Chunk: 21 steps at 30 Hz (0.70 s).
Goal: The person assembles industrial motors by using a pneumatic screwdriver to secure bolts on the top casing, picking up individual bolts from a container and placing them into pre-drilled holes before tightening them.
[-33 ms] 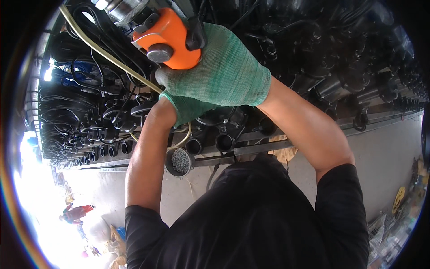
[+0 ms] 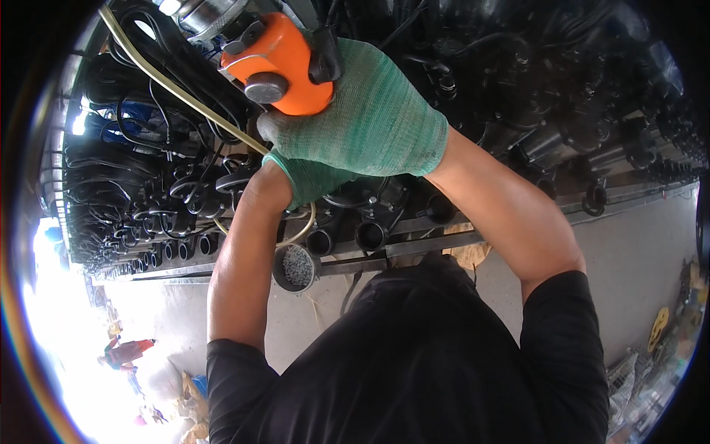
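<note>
My right hand, in a green knit glove, is closed round an orange power tool. The tool has a dark round knob on its near end and a silvery metal part beyond its far left side. Below and partly behind that hand is my left hand, also gloved in green; its fingers are hidden, so what it holds cannot be made out. A pale yellow hose comes down from the upper left to my hands and loops out again below my left wrist. Black machine units with round openings lie beneath both hands.
A small round bucket of little grey metal pieces sits below the hose loop. Rows of black units and coiled black cables stretch to the left, with more units at right. Another person is far off at lower left.
</note>
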### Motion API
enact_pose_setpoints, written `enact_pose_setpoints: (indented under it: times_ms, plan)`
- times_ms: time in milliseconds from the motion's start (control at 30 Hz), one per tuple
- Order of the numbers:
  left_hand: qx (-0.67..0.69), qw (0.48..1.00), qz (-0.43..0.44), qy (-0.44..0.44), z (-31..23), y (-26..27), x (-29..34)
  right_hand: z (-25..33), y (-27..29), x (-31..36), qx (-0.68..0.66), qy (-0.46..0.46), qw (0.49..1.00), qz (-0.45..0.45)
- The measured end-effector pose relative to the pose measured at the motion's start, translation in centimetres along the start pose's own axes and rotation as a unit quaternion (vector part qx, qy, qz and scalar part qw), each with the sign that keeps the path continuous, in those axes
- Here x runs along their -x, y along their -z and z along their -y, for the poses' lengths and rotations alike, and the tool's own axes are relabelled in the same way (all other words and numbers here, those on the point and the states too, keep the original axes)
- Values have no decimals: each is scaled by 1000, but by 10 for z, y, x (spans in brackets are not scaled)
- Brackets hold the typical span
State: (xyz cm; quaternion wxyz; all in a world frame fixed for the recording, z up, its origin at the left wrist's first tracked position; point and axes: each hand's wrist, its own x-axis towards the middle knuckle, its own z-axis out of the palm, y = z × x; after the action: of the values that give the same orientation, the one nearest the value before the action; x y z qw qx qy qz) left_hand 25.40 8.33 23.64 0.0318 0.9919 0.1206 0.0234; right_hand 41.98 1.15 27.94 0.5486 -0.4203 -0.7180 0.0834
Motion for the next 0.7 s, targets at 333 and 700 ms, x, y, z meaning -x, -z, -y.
enact_pose_setpoints:
  times_ms: [333,700]
  plan:
    - [-170,984,-7,-56,-4,-26,-14,-6,18,15,-14,6,999,-32]
    - [51,996,44,63,-21,-1,-25,3,24,14,-71,-42,997,-4]
